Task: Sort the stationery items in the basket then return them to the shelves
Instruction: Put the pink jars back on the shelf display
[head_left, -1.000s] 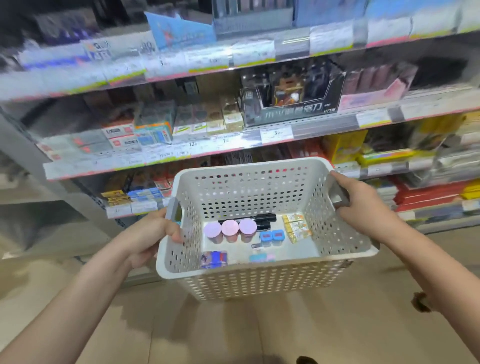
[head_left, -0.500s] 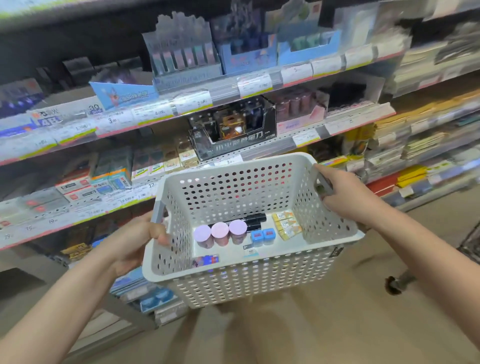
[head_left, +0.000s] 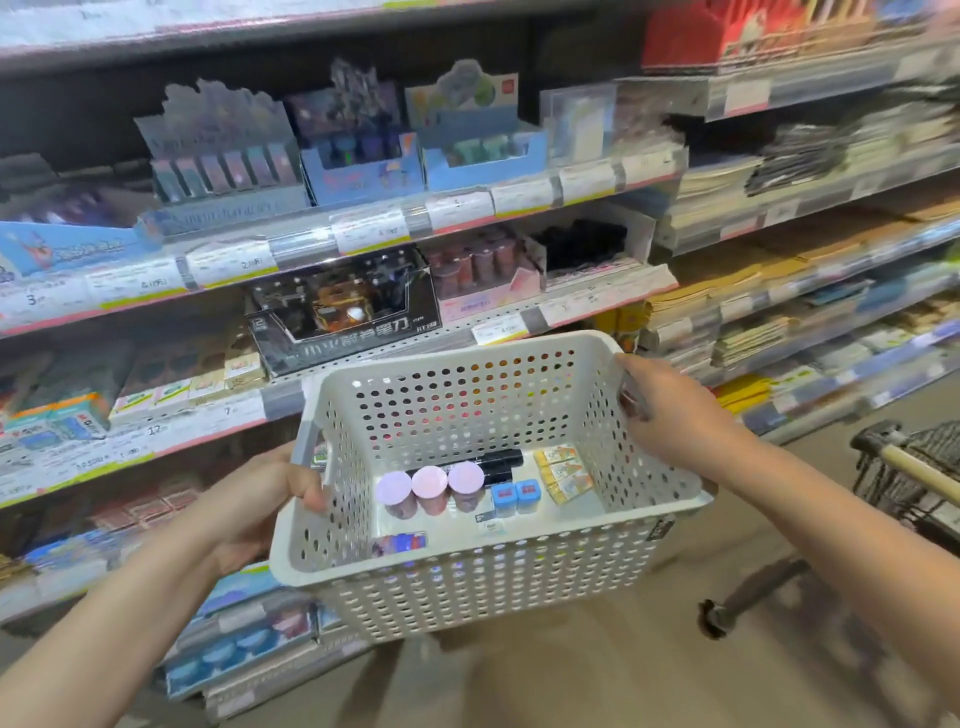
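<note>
Before stocked shelves (head_left: 363, 234), both hands grip basket (head_left: 467, 566) rims; trolley (head_left: 914, 467) right, near.

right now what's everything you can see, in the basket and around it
basket: one, white, perforated, held in front of the shelves
round-lidded pots: three, pink-purple, in a row mid-basket
black pens: two or so, black, behind the pots
small blue boxes: two, blue, right of the pots
yellow packets: a few, yellow, right side of basket floor
small packet: one, blue-purple, by the near wall
shelves: several tiers, stocked, price tags along the edges
black display box: one, black, shelf behind the basket
trolley: one, dark, far right
left hand: grips the basket's left rim
right hand: grips the right rim
</note>
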